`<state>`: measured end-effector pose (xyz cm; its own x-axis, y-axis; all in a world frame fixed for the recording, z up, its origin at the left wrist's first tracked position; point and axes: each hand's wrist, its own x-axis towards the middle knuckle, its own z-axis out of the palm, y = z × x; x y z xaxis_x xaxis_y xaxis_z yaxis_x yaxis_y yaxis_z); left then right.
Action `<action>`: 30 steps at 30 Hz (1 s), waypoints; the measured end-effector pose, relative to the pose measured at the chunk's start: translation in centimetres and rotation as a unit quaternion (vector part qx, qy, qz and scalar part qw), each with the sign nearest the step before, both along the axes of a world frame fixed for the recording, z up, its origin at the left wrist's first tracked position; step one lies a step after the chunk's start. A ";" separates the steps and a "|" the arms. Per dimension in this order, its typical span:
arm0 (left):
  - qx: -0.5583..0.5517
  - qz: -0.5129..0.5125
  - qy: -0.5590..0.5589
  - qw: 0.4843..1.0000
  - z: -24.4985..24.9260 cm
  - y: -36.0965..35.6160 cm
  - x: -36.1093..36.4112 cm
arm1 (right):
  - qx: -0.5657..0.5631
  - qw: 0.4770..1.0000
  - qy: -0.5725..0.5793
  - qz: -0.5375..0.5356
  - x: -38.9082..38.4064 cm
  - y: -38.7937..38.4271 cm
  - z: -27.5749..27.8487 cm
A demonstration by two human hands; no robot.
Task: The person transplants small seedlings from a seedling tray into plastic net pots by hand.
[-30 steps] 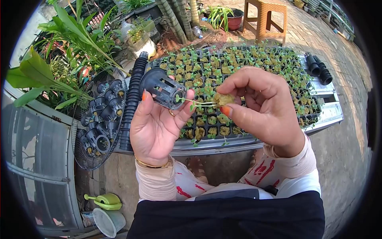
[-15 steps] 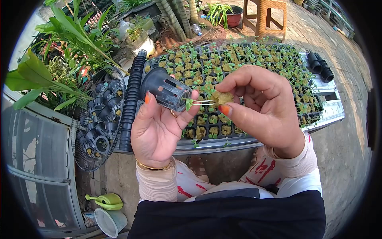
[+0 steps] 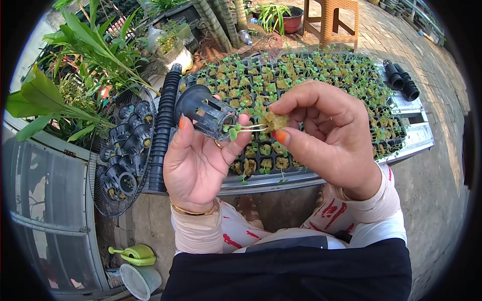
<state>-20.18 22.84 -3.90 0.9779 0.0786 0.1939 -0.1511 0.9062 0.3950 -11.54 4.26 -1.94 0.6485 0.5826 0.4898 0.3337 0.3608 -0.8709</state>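
My left hand (image 3: 198, 160) holds a black slotted net cup (image 3: 206, 111) on its side, its narrow end pointing right. My right hand (image 3: 326, 138) pinches a small yellowish sponge cube (image 3: 276, 120) bearing a seedling, whose pale stems and green leaves (image 3: 233, 130) reach into the cup's end. Both hands are raised above a black seedling tray (image 3: 321, 80) filled with sponge cubes and sprouts.
A stack of black net cups (image 3: 164, 130) lies along the tray's left edge. A wire fan guard (image 3: 125, 150) holds several more cups. Two more cup stacks (image 3: 401, 83) lie at the right. Potted plants, a wooden stool (image 3: 331, 17), a green watering can (image 3: 133, 253) and a bucket surround.
The seedling's leaves have moved left, from clear of the cup to its end. The view has shifted slightly; both hands keep their grip.
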 end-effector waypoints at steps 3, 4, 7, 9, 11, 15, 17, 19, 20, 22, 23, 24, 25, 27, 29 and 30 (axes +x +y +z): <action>0.000 0.002 0.002 1.000 -0.2 0.3 0.0 | -0.030 0.987 -0.146 -0.063 0.4 0.2 -0.2; -0.004 -0.016 -0.015 1.000 -0.4 0.5 0.1 | -0.053 0.976 -0.186 -0.098 0.2 0.1 0.2; 0.001 -0.025 -0.031 0.999 -0.6 0.8 0.1 | -0.068 0.953 -0.257 -0.147 0.2 0.2 0.3; 0.011 -0.017 -0.029 0.999 -0.7 0.8 0.2 | -0.059 0.942 -0.286 -0.162 0.3 0.5 0.0; 0.032 0.006 -0.027 0.999 -0.8 0.7 0.2 | -0.012 0.928 -0.330 -0.174 0.4 0.9 -0.4; 0.050 0.028 -0.036 0.998 -0.6 0.1 0.1 | -0.023 0.920 -0.343 -0.187 0.0 1.2 -0.5; 0.085 0.056 -0.040 0.994 -0.3 -0.3 0.0 | -0.005 0.922 -0.339 -0.187 0.0 1.5 -0.6; 0.140 0.078 -0.037 0.986 -0.1 -0.7 0.0 | -0.006 0.921 -0.341 -0.187 -0.1 1.6 -0.5; 0.195 0.099 -0.033 0.975 0.0 -0.8 0.0 | -0.006 0.921 -0.342 -0.187 -0.1 1.6 -0.4; 0.180 0.102 -0.034 0.978 -0.1 -1.1 0.0 | -0.006 0.919 -0.346 -0.188 0.0 1.8 -0.4; 0.166 0.106 -0.033 0.980 -0.2 -1.2 0.1 | -0.005 0.918 -0.350 -0.188 0.0 1.9 -0.4; 0.165 0.106 -0.034 0.980 -0.3 -1.2 0.1 | -0.005 0.917 -0.350 -0.188 0.0 2.0 -0.4; 0.162 0.100 -0.040 0.981 -0.5 -1.1 0.1 | 0.003 0.917 -0.349 -0.191 0.0 2.2 -0.4; 0.159 0.094 -0.046 0.982 -0.5 -1.2 0.2 | 0.011 0.917 -0.348 -0.194 0.0 2.4 -0.5; 0.155 0.088 -0.045 0.983 -0.4 -1.4 0.3 | 0.013 0.919 -0.342 -0.195 0.0 2.5 -0.7; 0.155 0.088 -0.044 0.983 -0.3 -1.5 0.3 | 0.013 0.919 -0.342 -0.195 -0.1 2.6 -0.7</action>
<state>-19.91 21.37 -4.24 0.9326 0.1690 0.3189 -0.3411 0.7017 0.6255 -11.61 6.90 -2.65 0.3414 0.3533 0.8710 0.9080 0.1154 -0.4027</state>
